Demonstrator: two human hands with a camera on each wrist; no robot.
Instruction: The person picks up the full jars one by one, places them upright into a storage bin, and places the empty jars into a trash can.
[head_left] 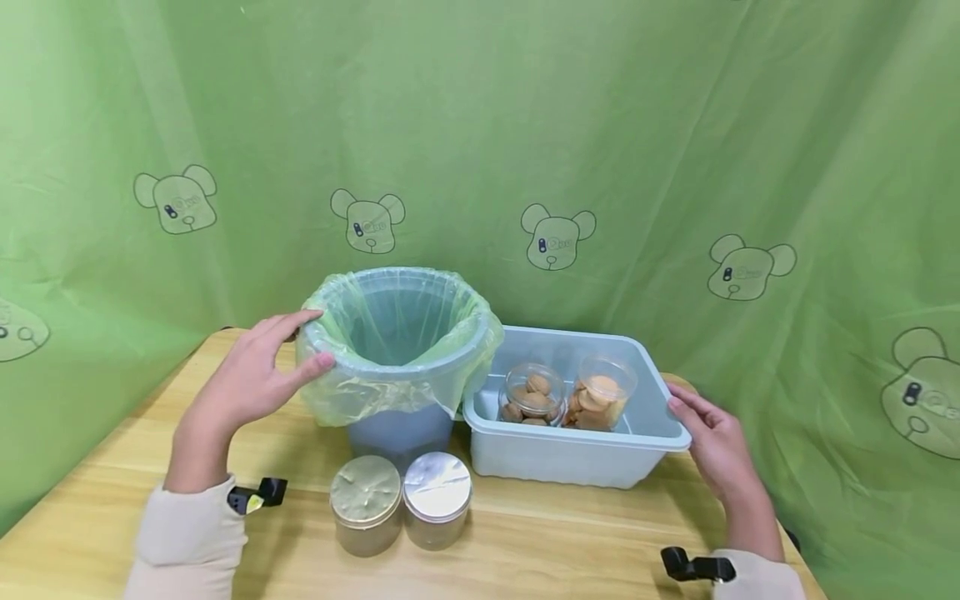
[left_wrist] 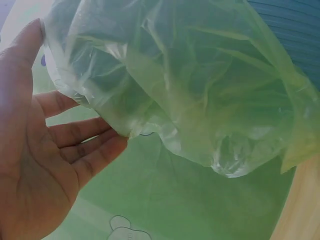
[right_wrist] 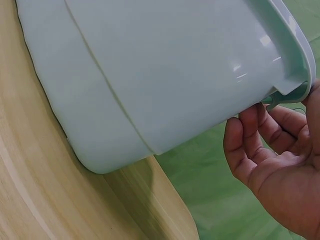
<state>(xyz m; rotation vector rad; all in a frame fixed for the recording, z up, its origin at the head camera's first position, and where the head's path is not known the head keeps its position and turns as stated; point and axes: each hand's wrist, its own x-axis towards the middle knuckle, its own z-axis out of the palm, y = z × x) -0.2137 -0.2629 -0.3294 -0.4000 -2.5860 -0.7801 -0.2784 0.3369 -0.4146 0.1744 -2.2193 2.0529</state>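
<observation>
A blue bin (head_left: 401, 425) lined with a thin green bag (left_wrist: 190, 90) stands at the middle of the wooden table (head_left: 525, 550). My left hand (head_left: 251, 379) cups its left rim, thumb and straight fingers (left_wrist: 90, 150) touching the bag's folded edge. To the right sits a pale blue tub (head_left: 570, 458) holding two clear lidless jars (head_left: 531, 393) (head_left: 600, 400) of brown snacks. My right hand (head_left: 712, 442) grips the tub's right rim (right_wrist: 290, 75), thumb on top and fingers (right_wrist: 250, 135) curled beneath the lip.
Two lidded jars, one with a gold lid (head_left: 365, 512) and one with a silver lid (head_left: 437, 500), stand in front of the bin. A green bear-print cloth (head_left: 555, 167) hangs close behind. The table's right edge lies just past the tub.
</observation>
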